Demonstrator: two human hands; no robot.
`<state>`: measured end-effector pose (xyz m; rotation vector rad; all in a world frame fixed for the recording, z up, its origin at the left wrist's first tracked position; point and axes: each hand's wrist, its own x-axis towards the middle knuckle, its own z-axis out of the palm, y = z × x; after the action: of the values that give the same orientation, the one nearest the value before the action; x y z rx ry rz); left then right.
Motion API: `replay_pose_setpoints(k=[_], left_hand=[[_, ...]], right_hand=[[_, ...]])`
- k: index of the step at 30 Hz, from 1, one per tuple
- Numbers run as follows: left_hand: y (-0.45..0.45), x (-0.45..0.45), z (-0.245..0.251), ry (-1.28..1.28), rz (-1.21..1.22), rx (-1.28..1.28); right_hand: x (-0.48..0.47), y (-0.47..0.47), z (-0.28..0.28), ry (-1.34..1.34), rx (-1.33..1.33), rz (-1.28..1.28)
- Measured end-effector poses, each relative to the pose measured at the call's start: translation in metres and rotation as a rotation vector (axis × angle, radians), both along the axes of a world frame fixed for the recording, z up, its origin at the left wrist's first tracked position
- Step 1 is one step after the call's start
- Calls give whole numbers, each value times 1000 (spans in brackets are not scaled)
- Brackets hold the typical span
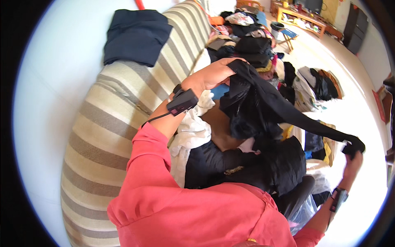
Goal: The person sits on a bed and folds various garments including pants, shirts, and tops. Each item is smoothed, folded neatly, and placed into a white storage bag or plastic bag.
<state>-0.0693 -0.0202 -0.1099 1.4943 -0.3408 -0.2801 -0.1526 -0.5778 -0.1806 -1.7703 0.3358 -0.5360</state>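
Observation:
A black garment (256, 95) is stretched out in front of me between both hands. My left hand (220, 72) grips one edge of it, high and near the sofa, with the thumb side partly hidden. Far to the right, my right hand (354, 157) is closed on the other end, a long narrow part bunched around the fingers. The middle of the cloth hangs in loose folds above my lap, where more black clothing (284, 163) lies. White fabric (193, 132) sits beside my left forearm.
A striped sofa back (101, 123) runs along my left, with a folded dark navy cloth (135, 37) on top. Heaps of clothes (253, 46) cover the seat ahead. Clothing piles (318, 86), a folding stool (288, 37) and a bin (276, 27) stand right of them. A plastic bag (302, 216) is near my right arm.

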Motion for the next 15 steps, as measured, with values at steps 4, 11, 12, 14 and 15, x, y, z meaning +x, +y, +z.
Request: replay_pose_setpoints(k=[4, 11, 12, 14, 15], left_hand=[[-77, -48, 10, -206, -367, 53], [-136, -76, -20, -430, -522, -41], [-134, -69, -26, -430, -417, 141], [-137, -62, -42, -333, -464, 409], [-142, -65, -53, -236, -527, 580]], right_hand=[[-12, 118, -29, -24, -252, 634], [-40, 205, -21, -119, -295, 822], [-39, 199, -20, -73, -201, 655], [-38, 171, -14, -275, 376, 742], [-39, 164, -16, -166, 1318, 804]])
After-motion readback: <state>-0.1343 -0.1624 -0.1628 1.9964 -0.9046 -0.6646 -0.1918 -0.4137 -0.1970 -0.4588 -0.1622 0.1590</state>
